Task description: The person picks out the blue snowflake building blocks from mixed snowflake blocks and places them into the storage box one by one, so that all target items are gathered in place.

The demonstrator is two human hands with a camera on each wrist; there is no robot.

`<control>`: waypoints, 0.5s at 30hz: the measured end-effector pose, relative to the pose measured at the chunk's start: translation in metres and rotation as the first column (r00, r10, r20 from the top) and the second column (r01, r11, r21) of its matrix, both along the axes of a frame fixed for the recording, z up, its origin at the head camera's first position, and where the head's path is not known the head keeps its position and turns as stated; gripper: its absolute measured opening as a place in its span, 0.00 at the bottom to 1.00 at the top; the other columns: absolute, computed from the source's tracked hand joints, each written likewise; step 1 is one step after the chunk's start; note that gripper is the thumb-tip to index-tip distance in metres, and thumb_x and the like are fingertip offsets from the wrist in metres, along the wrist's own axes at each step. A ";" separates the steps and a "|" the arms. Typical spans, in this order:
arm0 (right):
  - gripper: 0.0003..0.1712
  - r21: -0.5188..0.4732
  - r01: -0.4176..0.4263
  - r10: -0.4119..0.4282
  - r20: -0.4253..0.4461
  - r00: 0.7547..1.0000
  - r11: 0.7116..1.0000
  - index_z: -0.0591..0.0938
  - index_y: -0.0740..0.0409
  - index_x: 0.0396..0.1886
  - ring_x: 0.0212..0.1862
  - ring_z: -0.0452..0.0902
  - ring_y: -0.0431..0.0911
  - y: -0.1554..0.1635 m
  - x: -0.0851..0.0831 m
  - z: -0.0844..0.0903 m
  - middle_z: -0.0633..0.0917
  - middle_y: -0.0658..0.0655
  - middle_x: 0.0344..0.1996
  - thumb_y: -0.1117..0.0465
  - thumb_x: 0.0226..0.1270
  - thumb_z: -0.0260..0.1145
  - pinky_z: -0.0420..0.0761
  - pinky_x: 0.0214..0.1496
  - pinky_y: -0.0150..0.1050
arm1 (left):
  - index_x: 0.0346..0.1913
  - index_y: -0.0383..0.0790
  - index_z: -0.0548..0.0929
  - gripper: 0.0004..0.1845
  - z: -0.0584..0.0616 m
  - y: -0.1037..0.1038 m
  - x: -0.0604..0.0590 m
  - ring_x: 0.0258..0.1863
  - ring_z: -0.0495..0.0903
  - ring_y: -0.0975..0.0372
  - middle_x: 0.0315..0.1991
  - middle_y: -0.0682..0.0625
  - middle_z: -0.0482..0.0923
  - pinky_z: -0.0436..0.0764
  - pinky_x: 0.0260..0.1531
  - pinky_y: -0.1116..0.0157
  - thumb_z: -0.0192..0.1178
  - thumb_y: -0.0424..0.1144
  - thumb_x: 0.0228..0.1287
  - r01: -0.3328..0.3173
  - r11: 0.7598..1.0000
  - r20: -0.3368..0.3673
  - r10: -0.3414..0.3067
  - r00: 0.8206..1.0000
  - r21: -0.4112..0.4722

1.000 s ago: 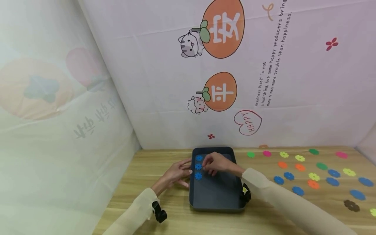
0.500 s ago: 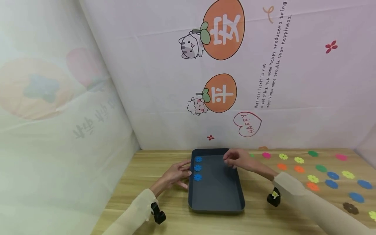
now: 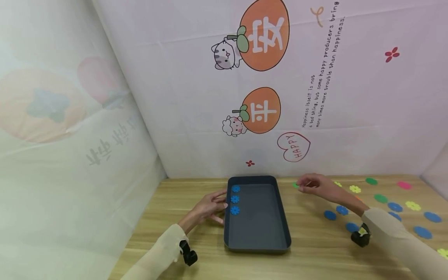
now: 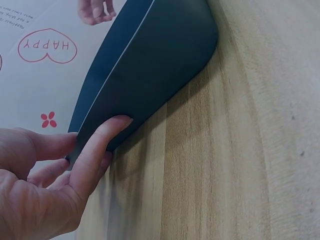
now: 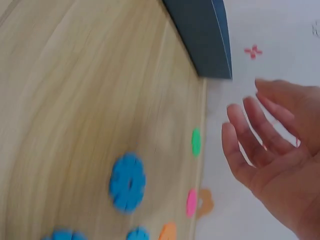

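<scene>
A dark tray [image 3: 259, 233] lies on the wooden table with three blue flower pieces [image 3: 235, 199] in a column along its left side. My left hand [image 3: 220, 200] rests against the tray's left wall, fingers nearly straight. In the left wrist view the left hand [image 4: 95, 137] lays its thumb on the tray's outer wall [image 4: 150, 65]. My right hand [image 3: 302, 186] hovers right of the tray, beside a green piece [image 3: 295, 185]. The right wrist view shows the right hand [image 5: 250, 115] with relaxed, spread fingers and nothing in it, above the green piece [image 5: 196, 141] and a blue piece [image 5: 127, 181].
Several flower pieces in blue [image 3: 330, 214], yellow [image 3: 355, 189], green [image 3: 371, 181] and pink [image 3: 404, 185] lie scattered over the table's right side. Printed cloth walls close off the back and left. A black wrist camera [image 3: 360, 237] sits on my right sleeve.
My right hand has left the blue pieces in the tray and swung right, out over the table to the green piece. The left hand has stayed at the tray's left wall.
</scene>
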State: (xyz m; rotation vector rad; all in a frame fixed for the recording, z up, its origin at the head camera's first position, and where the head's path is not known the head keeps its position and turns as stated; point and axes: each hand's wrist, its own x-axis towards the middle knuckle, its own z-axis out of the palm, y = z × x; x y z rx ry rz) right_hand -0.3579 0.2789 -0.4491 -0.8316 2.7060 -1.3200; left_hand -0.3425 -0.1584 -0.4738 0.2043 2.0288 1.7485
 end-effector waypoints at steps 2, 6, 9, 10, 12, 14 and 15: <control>0.13 0.001 -0.006 0.006 0.019 1.000 1.000 0.84 0.65 0.55 0.45 0.82 0.40 0.010 0.002 0.000 0.85 0.61 0.48 0.64 0.76 0.67 0.86 0.45 0.31 | 0.83 0.42 0.61 0.35 -0.001 -0.001 0.000 0.70 0.75 0.40 0.78 0.32 0.63 0.93 0.32 0.56 0.58 0.29 0.77 -0.002 1.000 0.001 0.002 1.000 0.001; 0.16 0.007 -0.068 0.067 0.021 0.998 0.998 0.82 0.65 0.60 0.47 0.84 0.41 0.030 0.004 -0.004 0.85 0.65 0.49 0.65 0.77 0.66 0.87 0.45 0.32 | 0.83 0.42 0.61 0.35 -0.003 -0.002 0.000 0.69 0.75 0.40 0.78 0.32 0.63 0.93 0.32 0.56 0.58 0.29 0.78 -0.010 1.000 0.006 0.010 1.000 0.006; 0.19 0.013 -0.133 0.133 0.016 0.991 0.991 0.79 0.69 0.63 0.49 0.85 0.42 0.044 0.007 -0.008 0.86 0.65 0.49 0.67 0.77 0.65 0.88 0.47 0.31 | 0.83 0.42 0.61 0.35 -0.003 -0.002 0.000 0.70 0.75 0.40 0.78 0.32 0.63 0.93 0.32 0.56 0.58 0.29 0.78 -0.012 1.000 0.004 0.012 1.000 0.010; 0.20 0.016 -0.156 0.156 0.009 0.988 0.988 0.78 0.70 0.64 0.49 0.85 0.42 0.049 0.007 -0.010 0.86 0.65 0.49 0.68 0.77 0.65 0.88 0.48 0.31 | 0.83 0.43 0.62 0.35 -0.004 -0.002 0.000 0.70 0.75 0.41 0.78 0.33 0.63 0.93 0.32 0.57 0.58 0.29 0.78 -0.016 1.000 0.012 0.016 1.000 0.014; 0.22 0.019 -0.196 0.196 0.014 0.980 0.980 0.76 0.71 0.66 0.52 0.85 0.42 0.058 0.010 -0.014 0.85 0.64 0.52 0.68 0.77 0.65 0.87 0.51 0.30 | 0.82 0.44 0.62 0.35 -0.004 -0.001 -0.001 0.69 0.75 0.41 0.78 0.33 0.64 0.93 0.32 0.57 0.59 0.30 0.77 -0.020 1.000 0.014 0.020 1.000 0.015; 0.23 0.015 -0.227 0.226 0.034 0.973 0.974 0.75 0.71 0.68 0.54 0.85 0.41 0.067 0.012 -0.019 0.85 0.63 0.54 0.69 0.77 0.64 0.87 0.52 0.30 | 0.82 0.43 0.63 0.35 -0.005 -0.001 0.000 0.69 0.76 0.41 0.78 0.32 0.64 0.93 0.31 0.57 0.59 0.30 0.77 -0.022 1.000 0.009 0.022 1.000 0.013; 0.24 0.011 -0.241 0.240 0.046 0.970 0.971 0.74 0.71 0.69 0.55 0.84 0.41 0.071 0.013 -0.021 0.85 0.62 0.55 0.69 0.77 0.64 0.86 0.53 0.29 | 0.82 0.43 0.63 0.35 -0.005 -0.001 0.000 0.69 0.76 0.41 0.77 0.32 0.64 0.93 0.30 0.57 0.60 0.30 0.77 -0.023 1.000 0.006 0.022 1.000 0.009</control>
